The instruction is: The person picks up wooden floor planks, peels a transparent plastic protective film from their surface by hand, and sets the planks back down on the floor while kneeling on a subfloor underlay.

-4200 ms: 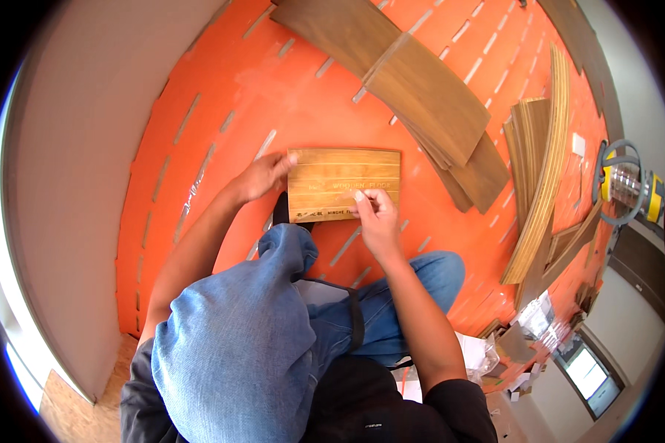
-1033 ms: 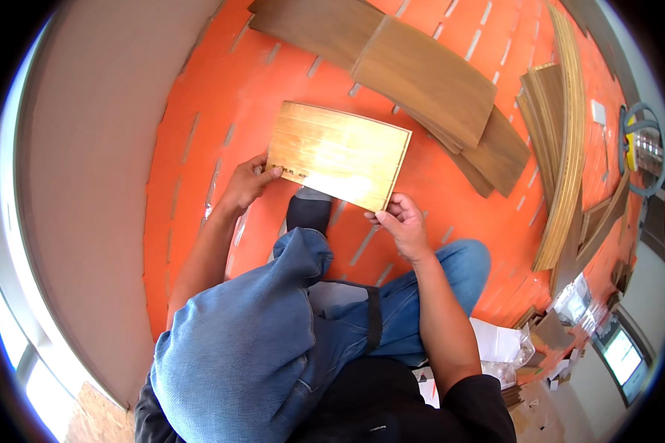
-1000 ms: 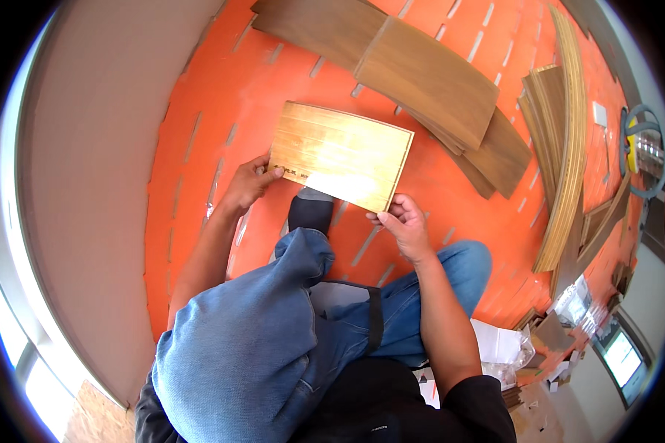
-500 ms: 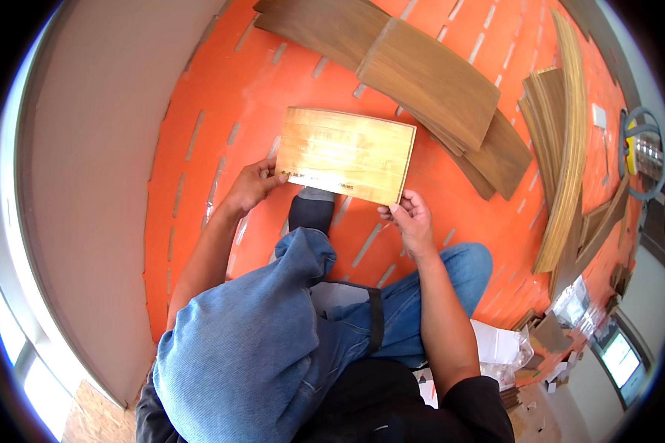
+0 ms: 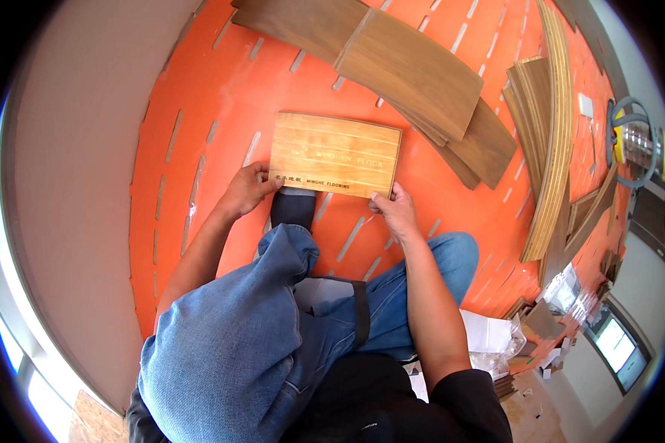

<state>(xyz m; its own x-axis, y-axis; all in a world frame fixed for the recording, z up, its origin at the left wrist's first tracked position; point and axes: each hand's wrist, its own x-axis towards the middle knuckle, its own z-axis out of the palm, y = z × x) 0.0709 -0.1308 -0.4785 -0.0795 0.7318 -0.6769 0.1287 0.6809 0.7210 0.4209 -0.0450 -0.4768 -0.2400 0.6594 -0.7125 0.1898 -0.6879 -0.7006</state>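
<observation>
Your left hand [image 5: 250,190] and right hand [image 5: 397,213] pinch the short floorboard [image 5: 336,148]; loosening either could tip it past your fingertips [image 5: 380,201].

The small golden-brown board [image 5: 336,144], lettered side showing, tilts a little; left hand [image 5: 250,190] and right hand [image 5: 397,211] hold its near corners.

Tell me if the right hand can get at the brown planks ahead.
Probably yes, if the right hand lets go of the board: only orange floor shows between it and the brown planks, though distance is hard to judge.
</observation>
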